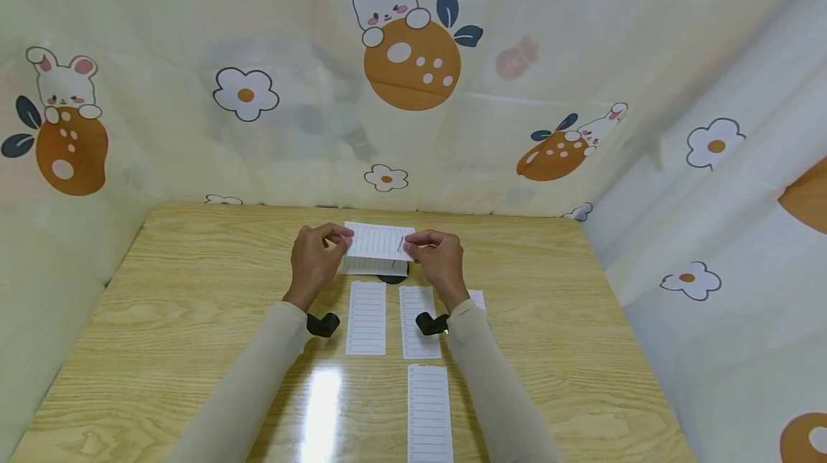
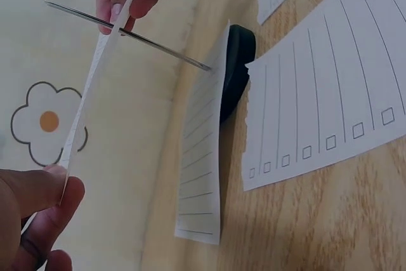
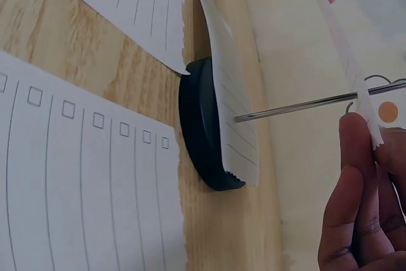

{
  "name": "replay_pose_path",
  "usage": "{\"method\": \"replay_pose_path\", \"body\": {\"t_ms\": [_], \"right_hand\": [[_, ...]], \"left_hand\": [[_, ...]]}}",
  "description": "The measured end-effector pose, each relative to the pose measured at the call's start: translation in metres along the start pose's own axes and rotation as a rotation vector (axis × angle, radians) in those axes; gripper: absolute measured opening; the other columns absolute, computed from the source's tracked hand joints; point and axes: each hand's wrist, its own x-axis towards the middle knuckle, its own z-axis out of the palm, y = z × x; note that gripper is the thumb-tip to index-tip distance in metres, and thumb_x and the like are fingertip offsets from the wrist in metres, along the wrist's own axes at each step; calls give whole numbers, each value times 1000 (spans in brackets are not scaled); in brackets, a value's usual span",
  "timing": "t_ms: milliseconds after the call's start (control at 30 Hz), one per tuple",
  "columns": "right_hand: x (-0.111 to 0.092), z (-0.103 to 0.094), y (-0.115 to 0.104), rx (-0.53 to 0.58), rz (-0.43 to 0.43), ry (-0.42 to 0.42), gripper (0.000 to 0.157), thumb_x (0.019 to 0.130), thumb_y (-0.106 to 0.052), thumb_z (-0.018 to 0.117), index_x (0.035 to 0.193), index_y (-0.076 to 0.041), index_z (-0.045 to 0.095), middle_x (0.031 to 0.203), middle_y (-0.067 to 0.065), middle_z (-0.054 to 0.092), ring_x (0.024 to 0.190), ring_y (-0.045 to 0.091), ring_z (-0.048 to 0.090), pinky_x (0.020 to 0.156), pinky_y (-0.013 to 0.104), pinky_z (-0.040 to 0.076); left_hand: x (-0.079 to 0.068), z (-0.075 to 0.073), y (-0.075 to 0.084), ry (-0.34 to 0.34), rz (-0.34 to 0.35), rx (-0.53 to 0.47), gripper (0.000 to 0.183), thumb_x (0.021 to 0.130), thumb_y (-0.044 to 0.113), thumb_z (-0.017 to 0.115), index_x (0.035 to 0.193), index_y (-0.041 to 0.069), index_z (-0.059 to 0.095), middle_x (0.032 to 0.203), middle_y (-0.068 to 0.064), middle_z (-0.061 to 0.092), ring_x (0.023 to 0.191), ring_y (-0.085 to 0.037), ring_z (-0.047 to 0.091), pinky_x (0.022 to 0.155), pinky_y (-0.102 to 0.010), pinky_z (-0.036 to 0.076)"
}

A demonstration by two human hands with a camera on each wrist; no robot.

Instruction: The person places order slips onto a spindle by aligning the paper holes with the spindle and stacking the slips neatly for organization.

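Note:
A lined paper slip (image 1: 377, 240) is held up level between both hands over a spike paper holder. My left hand (image 1: 313, 262) pinches the slip's left end between thumb and fingers. At the other end my right hand (image 1: 442, 262) pinches it close beside the thin metal spike (image 2: 165, 51). The spike passes through this slip, its tip standing out beyond the paper in the left wrist view. Lower down, another lined slip (image 2: 202, 157) sits pierced on the same spike, just over the round black base (image 3: 198, 125), which it partly covers.
More lined slips with small checkboxes lie on the wooden table (image 1: 194, 319): a left slip (image 1: 365, 319), a middle slip (image 1: 413, 301), a front slip (image 1: 429, 413), and one slip (image 1: 477, 298) partly behind the right wrist. A patterned curtain (image 1: 291, 154) hangs behind the table.

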Motion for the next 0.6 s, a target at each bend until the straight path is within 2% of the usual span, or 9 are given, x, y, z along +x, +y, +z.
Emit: {"method": "replay_pose_path", "body": {"t_ms": [367, 467, 600], "right_hand": [[2, 5, 12, -32, 6, -19, 8, 89, -4, 84, 93, -11, 84, 99, 7, 79, 72, 13, 67, 73, 35, 62], [3, 6, 16, -64, -7, -13, 7, 89, -4, 84, 91, -11, 84, 96, 7, 79, 69, 13, 65, 65, 27, 55], [4, 8, 17, -114, -21, 1, 10, 88, -5, 84, 86, -15, 84, 92, 6, 79, 67, 14, 62, 60, 25, 48]], "left_hand": [[-1, 7, -12, -24, -30, -5, 10, 97, 17, 77, 103, 14, 84, 88, -8, 73, 87, -24, 51, 73, -35, 36], [-1, 8, -15, -29, -37, -1, 10, 97, 17, 77, 103, 14, 84, 88, -8, 74, 88, -24, 52, 74, -34, 36], [-2, 10, -18, -36, -54, 1, 10, 97, 17, 77, 103, 15, 84, 90, -8, 73, 90, -25, 52, 76, -34, 36]]}}
